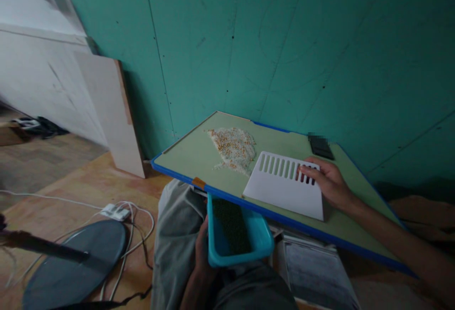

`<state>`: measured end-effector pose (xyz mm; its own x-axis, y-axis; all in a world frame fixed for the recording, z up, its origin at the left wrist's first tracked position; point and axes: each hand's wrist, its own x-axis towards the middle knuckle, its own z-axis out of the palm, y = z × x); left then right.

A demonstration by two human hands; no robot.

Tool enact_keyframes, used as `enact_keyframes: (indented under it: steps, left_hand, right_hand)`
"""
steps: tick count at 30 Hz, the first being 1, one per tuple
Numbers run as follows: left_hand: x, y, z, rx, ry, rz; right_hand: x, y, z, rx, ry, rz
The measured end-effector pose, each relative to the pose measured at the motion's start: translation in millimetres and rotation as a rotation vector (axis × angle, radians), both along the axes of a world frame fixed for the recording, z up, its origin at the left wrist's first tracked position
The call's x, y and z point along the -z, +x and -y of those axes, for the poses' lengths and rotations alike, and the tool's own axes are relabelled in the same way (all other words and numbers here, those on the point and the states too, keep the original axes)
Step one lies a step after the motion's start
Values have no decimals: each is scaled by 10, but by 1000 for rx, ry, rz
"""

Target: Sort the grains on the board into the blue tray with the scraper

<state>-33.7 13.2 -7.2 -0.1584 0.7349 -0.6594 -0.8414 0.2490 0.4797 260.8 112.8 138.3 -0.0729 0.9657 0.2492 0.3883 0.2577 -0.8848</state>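
Observation:
My left hand (203, 248) is closed round the left side of a turquoise plastic tub (261, 236), held tilted under the near edge of the table. Small dark green grains (232, 227) lie along the tub's inside. My right hand (330, 182) grips the right end of a white plastic panel (284, 194), its fingers showing through the row of slots. The panel rests on or just above the pale green tabletop (188, 149); I cannot tell which. Left of the panel, a spread pile of white grains mixed with orange-yellow kernels (232, 146) lies on the table.
A dark phone-like slab (321, 147) lies at the table's far right. Behind stands a green wall (213, 40). A board (110, 111) leans at the left. On the floor are a round grey stand base (78, 267), a power strip (115, 212) and loose cables.

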Motion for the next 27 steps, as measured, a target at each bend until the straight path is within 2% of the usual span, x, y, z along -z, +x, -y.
enact_keyframes:
  steps: [2,5,12,19,27]
  left_hand:
    - [-34,-5,8,12,-8,15]
    - [-57,-6,23,-36,-13,-23]
    - [7,9,13,-111,-67,-42]
    - [-14,-11,48,-12,29,20]
    - [-46,14,29,-116,-18,-42]
  right_hand:
    - [-4,-11,9,-10,-7,10]
    - [1,-26,13,-14,-12,-3]
    - [34,-56,12,2,-13,-11]
    - [58,-79,32,-30,-44,-27]
    - [82,-48,28,-1,-69,-56]
